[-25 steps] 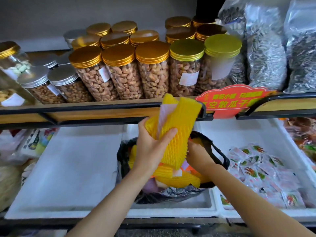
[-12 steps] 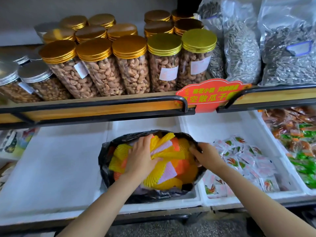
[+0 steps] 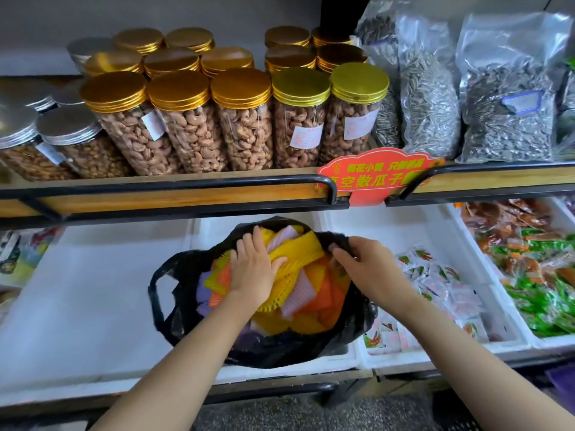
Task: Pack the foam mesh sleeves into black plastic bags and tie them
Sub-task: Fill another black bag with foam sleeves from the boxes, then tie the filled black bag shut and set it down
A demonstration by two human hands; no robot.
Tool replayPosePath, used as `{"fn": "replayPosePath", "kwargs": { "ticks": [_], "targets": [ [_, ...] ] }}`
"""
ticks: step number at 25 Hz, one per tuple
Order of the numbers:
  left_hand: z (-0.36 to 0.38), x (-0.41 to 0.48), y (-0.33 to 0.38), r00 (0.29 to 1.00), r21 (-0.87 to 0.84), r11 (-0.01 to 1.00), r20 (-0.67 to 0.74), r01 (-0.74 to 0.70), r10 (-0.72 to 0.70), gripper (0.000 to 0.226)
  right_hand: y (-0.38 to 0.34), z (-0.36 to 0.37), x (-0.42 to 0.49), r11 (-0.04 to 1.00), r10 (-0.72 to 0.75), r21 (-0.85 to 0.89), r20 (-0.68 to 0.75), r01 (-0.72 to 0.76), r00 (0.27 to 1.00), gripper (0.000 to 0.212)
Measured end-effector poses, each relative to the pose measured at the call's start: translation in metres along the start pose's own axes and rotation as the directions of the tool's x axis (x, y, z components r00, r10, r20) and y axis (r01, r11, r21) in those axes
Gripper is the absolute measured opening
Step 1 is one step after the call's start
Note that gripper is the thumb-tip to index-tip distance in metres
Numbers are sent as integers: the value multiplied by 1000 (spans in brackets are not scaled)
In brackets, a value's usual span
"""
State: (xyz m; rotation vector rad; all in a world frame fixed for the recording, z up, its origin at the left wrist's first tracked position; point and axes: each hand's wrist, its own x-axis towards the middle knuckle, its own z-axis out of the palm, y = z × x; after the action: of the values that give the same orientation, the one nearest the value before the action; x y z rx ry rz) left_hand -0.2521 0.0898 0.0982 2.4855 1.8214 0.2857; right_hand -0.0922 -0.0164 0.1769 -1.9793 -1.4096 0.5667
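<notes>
Gold-lidded jars of cashews (image 3: 242, 126) on the far shelf (image 3: 174, 203), silver-lidded jars (image 3: 71, 144) at left, bags of sunflower seeds (image 3: 504, 113) at right, red sign (image 3: 373, 177), white foam bins (image 3: 93, 293) below, small sachets (image 3: 445, 284), green and orange snack packets (image 3: 535, 259) far right

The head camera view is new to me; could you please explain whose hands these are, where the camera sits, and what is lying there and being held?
There is no machine here: a person works with two bare hands. The view comes from a wide-angle camera worn on the person's head, looking forward and down, so both arms enter from the bottom edge. A black bag sits open in a white tray on a shop's lower shelf, stuffed with yellow, orange and pink foam sleeves. The left hand presses flat on the sleeves. The right hand grips the bag's rim. To the right of the bag lie small snack packets. On the upper shelf stand jars of nuts with gold lids and clear bags of seeds.
</notes>
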Motion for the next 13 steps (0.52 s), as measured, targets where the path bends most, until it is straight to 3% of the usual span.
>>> {"fn": "replayPosePath", "kwargs": {
  "ticks": [3,5,7,9,13],
  "targets": [
    [-2,-1,0,981,-56,990,-156,-129,119,61,6,-1,7,970,-20,-242,-118,-9,993,21],
    [-5,-2,-3,969,-67,970,-103,-234,226,52,-2,12,11,975,-76,-218,-118,49,990,18],
    [-11,-4,-4,956,-118,949,-38,-293,290,49,-10,36,14,968,-172,-192,-34,162,985,26],
    [-21,-9,-7,950,-141,939,-26,-313,312,50,-14,62,19,927,-232,-284,78,244,970,35],
    [-46,-29,-43,949,-100,952,-160,-289,272,47,-8,92,33,850,-176,-470,172,238,969,44]
  ]
}}
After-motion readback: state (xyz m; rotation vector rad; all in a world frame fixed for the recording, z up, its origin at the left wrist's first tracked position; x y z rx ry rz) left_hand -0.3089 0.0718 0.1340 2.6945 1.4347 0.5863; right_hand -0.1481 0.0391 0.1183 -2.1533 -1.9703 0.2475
